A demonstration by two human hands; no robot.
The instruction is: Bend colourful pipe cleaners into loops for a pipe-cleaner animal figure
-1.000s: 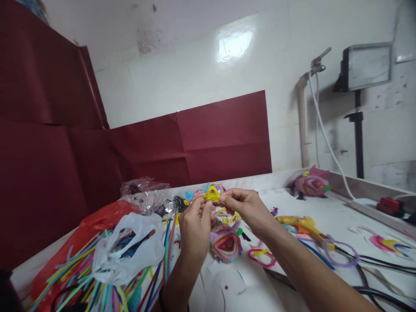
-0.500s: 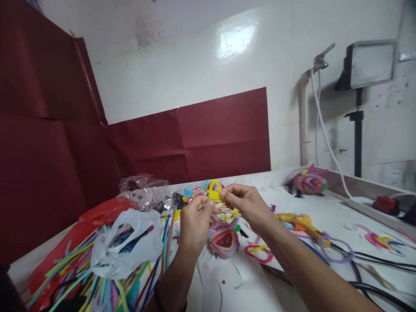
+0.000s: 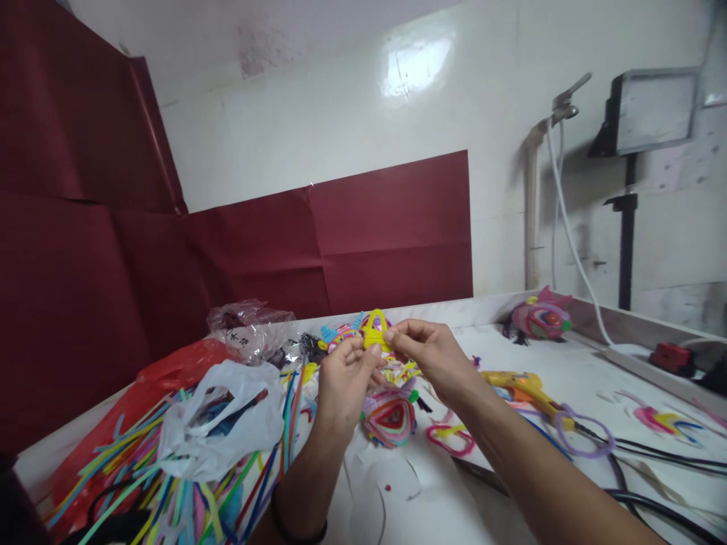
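Between my two hands is a small yellow pipe-cleaner piece (image 3: 375, 331), bent into a triangular loop with stacked rows along its base. My left hand (image 3: 347, 378) pinches its lower left side with thumb and fingers. On the right side, the thumb and forefinger of my right hand (image 3: 423, 350) close on it. Just below the hands lies a round pipe-cleaner ornament (image 3: 391, 416) with red, pink and teal rings and a green tip. A pink loop with yellow inside (image 3: 450, 437) rests to the right of it, under my right forearm.
A yellow glue gun (image 3: 522, 386) with a black cable lies at the right. Loose pipe cleaners (image 3: 187, 507) spread beside a white plastic bag (image 3: 224, 424) at left. Another pink ornament (image 3: 542, 314) sits at the back right, near a white power strip (image 3: 636, 362).
Both hands stay on the yellow piece. Its loop looks narrower and more pointed, and its face is turned slightly. The rest of the table looks the same.
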